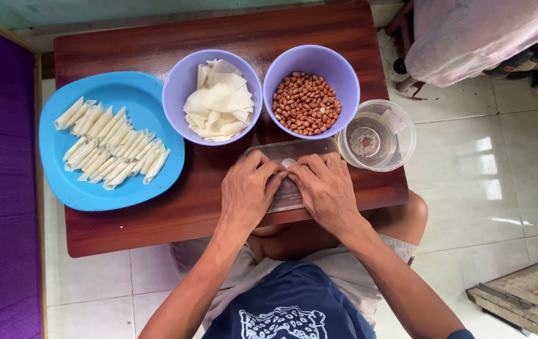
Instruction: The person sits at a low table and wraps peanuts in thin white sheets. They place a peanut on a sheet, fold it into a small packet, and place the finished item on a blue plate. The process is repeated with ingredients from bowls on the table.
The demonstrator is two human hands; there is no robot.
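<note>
Wrapper piece (288,162) pinched between both sets of fingertips, mid-frame on a clear board (291,150).

Left hand (248,191) and right hand (325,188) are curled together over it. A good pile of finished rolls (112,144) sits on the blue plate (86,194) at left, but the wrapper bowl (218,100) and peanut bowl (306,103) up top look pretty full, so plenty left.

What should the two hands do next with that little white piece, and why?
Probably finish rolling it, then set the roll on the blue plate. The left hand and right hand press together over a small white piece on a clear board, and finished white rolls already lie in rows on that plate.
</note>
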